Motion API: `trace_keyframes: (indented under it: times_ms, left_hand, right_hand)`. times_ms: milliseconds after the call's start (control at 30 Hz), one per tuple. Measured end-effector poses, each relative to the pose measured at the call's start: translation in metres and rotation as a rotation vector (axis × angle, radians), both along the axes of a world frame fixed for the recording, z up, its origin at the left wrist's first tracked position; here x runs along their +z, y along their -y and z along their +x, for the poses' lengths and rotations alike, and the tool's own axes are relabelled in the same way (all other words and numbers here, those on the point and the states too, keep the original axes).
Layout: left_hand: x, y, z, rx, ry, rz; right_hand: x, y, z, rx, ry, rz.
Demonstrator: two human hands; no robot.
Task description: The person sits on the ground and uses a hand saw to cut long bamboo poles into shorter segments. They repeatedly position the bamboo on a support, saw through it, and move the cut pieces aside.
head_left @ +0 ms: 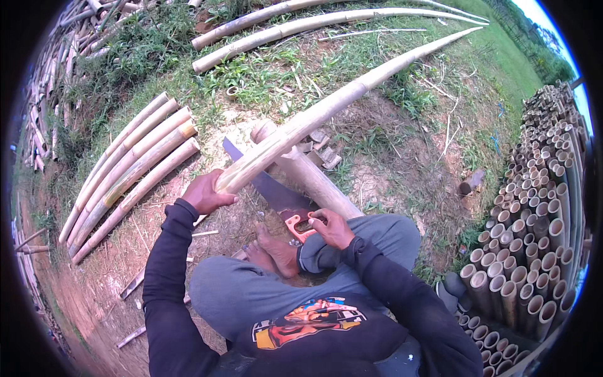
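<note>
— What was the person holding when you looked?

— The left hand (206, 193) was closed around the near end of a long bamboo pole (326, 110). The fingers were wrapped on it from the top. The pole went away from the person, up and to the right, over the grass, and became thinner at the far end.

— And the other hand?

— The right hand (330, 227) was grasping the orange handle of a hand saw (276, 191). The fingers were clenched on the handle. The dark blade pointed up and to the left and passed under the pole, just in front of the left hand.

— Was the pole lying on the ground?

— No, it rested across a thicker bamboo log (308, 173), which lay on the bare soil. The person's bare foot (273, 248) was on the ground near the saw handle.

— What else was around?

— On the left, five cut bamboo pieces (135, 166) lay side by side. At the right there was a big stack of bamboo tubes (534, 226), with the open ends turned to us. Farther away, two more long poles (301, 25) lay on the grass.
</note>
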State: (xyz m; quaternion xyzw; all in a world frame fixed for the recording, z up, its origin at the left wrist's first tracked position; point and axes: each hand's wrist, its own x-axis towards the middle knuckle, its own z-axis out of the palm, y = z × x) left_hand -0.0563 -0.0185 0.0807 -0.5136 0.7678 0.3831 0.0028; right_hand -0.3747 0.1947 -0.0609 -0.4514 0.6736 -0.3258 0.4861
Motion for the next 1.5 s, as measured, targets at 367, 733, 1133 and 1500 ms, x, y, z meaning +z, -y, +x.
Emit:
trace_keyframes:
  times_ms: [367, 733, 1133, 1500]
  left_hand:
    - [0.143, -0.289, 0.406, 0.497, 0.923, -0.129]
    - [-0.072, -0.203, 0.242, 1.168, -1.851, -0.196]
    - [-0.052, -0.203, 0.550, 2.093, -1.282, -0.546]
    - [-0.131, -0.248, 0.455, 2.024, -1.305, -0.551]
  right_hand:
    - [0.046, 0.198, 0.014, -0.662, 1.325, -0.120]
    - [0.132, 0.102, 0.280, 0.952, 0.594, -0.098]
    - [0.024, -0.002, 0.013, 0.266, 0.157, 0.408]
    - [-0.014, -0.001, 0.007, 0.317, -0.050, 0.334]
